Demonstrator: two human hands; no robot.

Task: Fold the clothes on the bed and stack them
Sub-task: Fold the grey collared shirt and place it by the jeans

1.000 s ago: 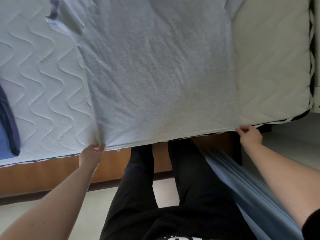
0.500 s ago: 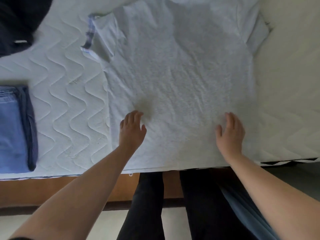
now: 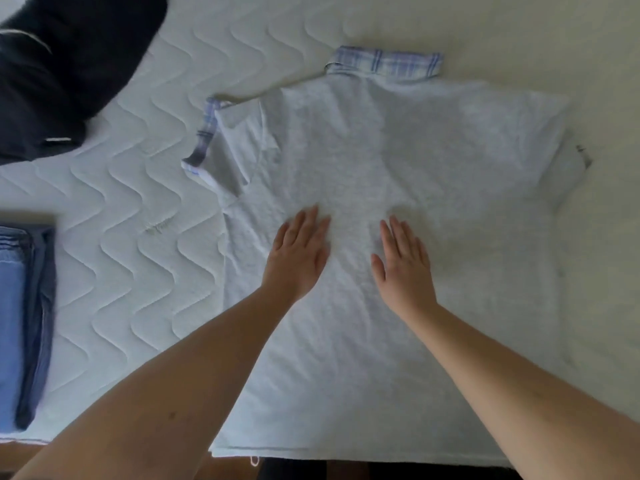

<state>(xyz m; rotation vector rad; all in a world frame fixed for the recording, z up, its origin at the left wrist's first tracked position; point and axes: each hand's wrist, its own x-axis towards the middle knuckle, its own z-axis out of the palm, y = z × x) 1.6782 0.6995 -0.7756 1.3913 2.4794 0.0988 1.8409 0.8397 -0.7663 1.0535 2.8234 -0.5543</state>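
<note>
Shirt: the grey shirt (image 3: pixel 398 161) lies spread flat on the bed (image 3: pixel 131 188), back side up, its plaid collar (image 3: pixel 384 65) at the far end and its hem at the near edge of the mattress.
Left hand: your left hand (image 3: pixel 299 252) lies flat on the shirt's middle, fingers straight and close together, holding nothing.
Right hand: your right hand (image 3: pixel 403 263) lies flat just right of the left one, fingers straight, also holding nothing.
Why held so: both palms press the cloth, which reads as smoothing out wrinkles so the folds will come out even.
Left sleeve: the sleeve with plaid cuff (image 3: pixel 221 147) on the shirt's left side is already turned in over the body.
Right sleeve: the other sleeve (image 3: pixel 568 157) sticks out to the shirt's right, not yet folded in.
Stack: the folded blue clothes (image 3: pixel 24 323) sit well to the left of the shirt, near the bed's edge, likely the pile this shirt will join.
Dark garment: a dark garment (image 3: pixel 65 64) lies unfolded beyond the shirt's far left corner, probably waiting its turn.
Containers: none in view; the bed carries everything.
</note>
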